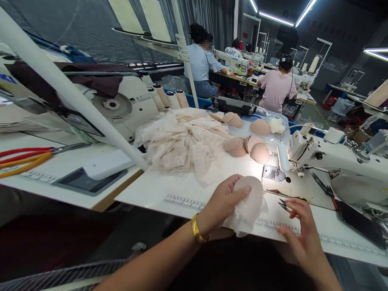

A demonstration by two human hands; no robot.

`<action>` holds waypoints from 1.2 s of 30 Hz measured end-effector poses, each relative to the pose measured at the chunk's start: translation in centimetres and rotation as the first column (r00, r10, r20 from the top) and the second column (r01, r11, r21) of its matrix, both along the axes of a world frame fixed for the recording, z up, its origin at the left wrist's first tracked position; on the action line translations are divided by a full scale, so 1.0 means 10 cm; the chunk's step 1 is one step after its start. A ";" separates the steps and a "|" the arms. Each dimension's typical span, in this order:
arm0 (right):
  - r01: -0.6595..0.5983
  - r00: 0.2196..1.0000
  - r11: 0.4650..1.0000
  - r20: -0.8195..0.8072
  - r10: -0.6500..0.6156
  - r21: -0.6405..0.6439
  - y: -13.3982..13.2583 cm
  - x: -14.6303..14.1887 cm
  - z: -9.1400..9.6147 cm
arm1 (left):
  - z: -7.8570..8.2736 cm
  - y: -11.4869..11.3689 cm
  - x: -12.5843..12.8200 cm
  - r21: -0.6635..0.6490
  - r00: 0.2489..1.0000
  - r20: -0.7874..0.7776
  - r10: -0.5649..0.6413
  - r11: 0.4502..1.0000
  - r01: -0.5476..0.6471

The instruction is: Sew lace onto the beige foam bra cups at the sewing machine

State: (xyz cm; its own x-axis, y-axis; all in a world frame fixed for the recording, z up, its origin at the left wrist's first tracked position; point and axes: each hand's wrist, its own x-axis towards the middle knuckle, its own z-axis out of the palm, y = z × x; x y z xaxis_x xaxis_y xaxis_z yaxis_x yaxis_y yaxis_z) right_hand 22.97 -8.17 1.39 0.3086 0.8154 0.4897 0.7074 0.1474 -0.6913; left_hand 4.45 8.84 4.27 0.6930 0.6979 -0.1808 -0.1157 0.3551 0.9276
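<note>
My left hand point(226, 202) grips a pale bra cup pad point(251, 198), thumb on its face. Thin whitish fabric hangs below the pad over the table's front edge. To the right, my right hand point(303, 234) holds small thread snips point(284, 205) in its curled fingers, blades pointing left, with the thumb apart from them. Behind my hands, stacked beige cup pads point(235, 147) lie beside a heap of cream lace fabric point(194, 145). A sewing machine point(321, 153) stands at the right, its lamp lighting the needle plate point(273, 173).
Black-handled scissors point(323, 186) and a dark flat device point(360, 224) lie right of the needle plate. A white thread-stand pole point(79, 109) slants across the left. Long-handled red and orange tools point(33, 157) rest on the left table. Several people sit at machines farther back.
</note>
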 end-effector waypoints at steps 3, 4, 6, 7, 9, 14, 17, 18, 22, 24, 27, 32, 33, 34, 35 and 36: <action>-0.111 0.979 0.994 0.173 0.107 0.012 0.10 -0.17 0.10 | -0.04 -0.08 0.07 -0.034 0.983 0.024 -0.181 0.983 0.182; -0.121 0.980 0.993 0.160 0.119 0.003 0.14 -0.23 0.13 | -0.05 -0.10 0.07 0.013 0.979 0.021 -0.204 0.979 0.204; -0.108 0.992 0.993 0.058 0.110 -0.038 0.20 -0.31 0.20 | -0.05 -0.11 0.02 0.167 0.974 0.037 -0.224 0.962 0.216; -0.097 0.995 0.993 -0.012 0.097 -0.072 0.23 -0.33 0.22 | -0.05 -0.10 0.00 0.238 0.970 0.051 -0.238 0.946 0.219; -0.114 0.982 0.981 -0.170 0.087 -0.155 0.25 -0.35 0.25 | -0.04 -0.10 -0.05 0.304 0.963 0.037 -0.268 0.921 0.244; -0.141 0.833 0.969 -0.554 0.005 -0.202 0.28 -0.23 0.14 | -0.08 -0.15 0.00 -0.001 0.977 0.018 -0.214 0.977 0.214; 0.151 0.913 0.978 -0.359 -0.195 -0.145 0.26 -0.11 0.07 | -0.12 -0.17 0.05 -0.141 0.980 0.079 -0.180 0.972 0.190; 0.215 0.939 0.971 -0.253 -0.235 -0.105 0.24 -0.09 0.06 | -0.12 -0.17 0.06 -0.148 0.984 0.079 -0.162 0.974 0.172; 0.124 0.992 0.992 -0.003 -0.124 0.030 0.17 -0.16 0.14 | -0.11 -0.18 0.07 -0.139 0.987 0.097 -0.129 0.980 0.142; 0.052 0.998 0.998 0.020 -0.052 0.035 0.16 -0.25 0.20 | -0.11 -0.18 0.07 -0.130 0.985 0.110 -0.133 0.980 0.147; 0.015 0.999 1.000 -0.036 -0.016 -0.008 0.20 -0.33 0.22 | -0.11 -0.20 0.07 -0.113 0.986 0.093 -0.141 0.982 0.152; -0.009 0.938 0.994 -0.346 -0.030 -0.111 0.27 -0.34 0.19 | -0.10 -0.21 0.05 -0.070 0.988 0.061 -0.142 0.987 0.146; -0.007 0.906 0.993 -0.422 -0.044 -0.120 0.27 -0.34 0.18 | -0.10 -0.22 0.04 -0.069 0.988 0.063 -0.144 0.987 0.148; -0.009 0.878 0.992 -0.476 -0.053 -0.127 0.27 -0.33 0.18 | -0.09 -0.22 0.04 -0.069 0.987 0.065 -0.146 0.986 0.150; -0.012 0.864 0.991 -0.501 -0.057 -0.133 0.26 -0.33 0.18 | -0.09 -0.22 0.04 -0.071 0.987 0.066 -0.146 0.986 0.151; -0.008 0.870 0.991 -0.490 -0.060 -0.136 0.24 -0.33 0.19 | -0.09 -0.22 0.04 -0.075 0.987 0.067 -0.146 0.986 0.151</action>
